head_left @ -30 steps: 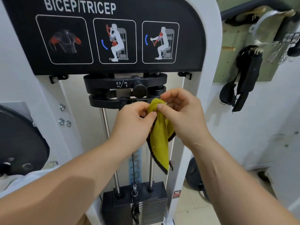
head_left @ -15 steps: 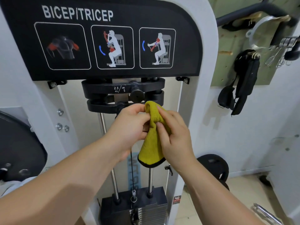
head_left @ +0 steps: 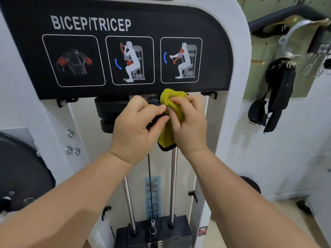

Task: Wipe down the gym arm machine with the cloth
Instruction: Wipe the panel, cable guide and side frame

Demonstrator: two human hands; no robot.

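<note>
The white arm machine [head_left: 240, 72] fills the view, with a black BICEP/TRICEP instruction panel [head_left: 125, 51] across its top. A bunched yellow cloth [head_left: 170, 104] with a dark edge is held just under the panel, in front of the black top weight plates [head_left: 107, 108]. My right hand [head_left: 189, 122] grips the cloth from the right, fingers curled over it. My left hand [head_left: 136, 127] is at the cloth's left edge, thumb and fingers pinching it. Two chrome guide rods [head_left: 172, 185] and a thin cable [head_left: 150, 185] run down to the weight stack [head_left: 154, 235].
A large black round cover [head_left: 19, 176] sits on the machine's left side. Right of the machine, black straps [head_left: 279, 93] and metal clips [head_left: 320, 59] hang from a green pegboard [head_left: 265, 33]. A dark weight plate [head_left: 250, 185] leans low against the wall.
Both hands have lifted the cloth higher, up to the lower edge of the instruction panel. The hanging cloth has been gathered into a tighter bundle.
</note>
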